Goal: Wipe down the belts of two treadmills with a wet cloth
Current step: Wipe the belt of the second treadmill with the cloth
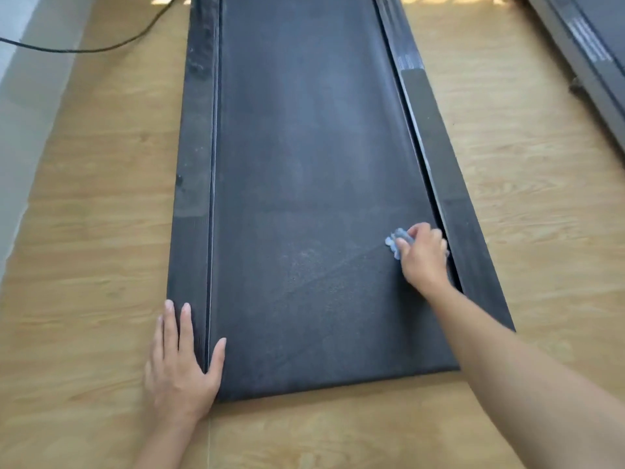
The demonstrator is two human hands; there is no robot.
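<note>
Now right hand [422, 253] grips cloth [396, 241] (bunched) on belt [304, 198]; left hand [181, 360] rests flat, fingers straight.

Wood-grain floor [101, 231] meets a pale wall [20, 96] at left.

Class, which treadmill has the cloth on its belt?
The middle treadmill: the right hand grips the blue cloth on it. The treadmill at top right shows none.

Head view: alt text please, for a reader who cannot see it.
A person's right-hand grip holds a bunched pale blue cloth on the treadmill belt near its right edge. The left-hand grip rests flat on the near left corner, over the side rail. A second treadmill edges in at upper right.
</note>
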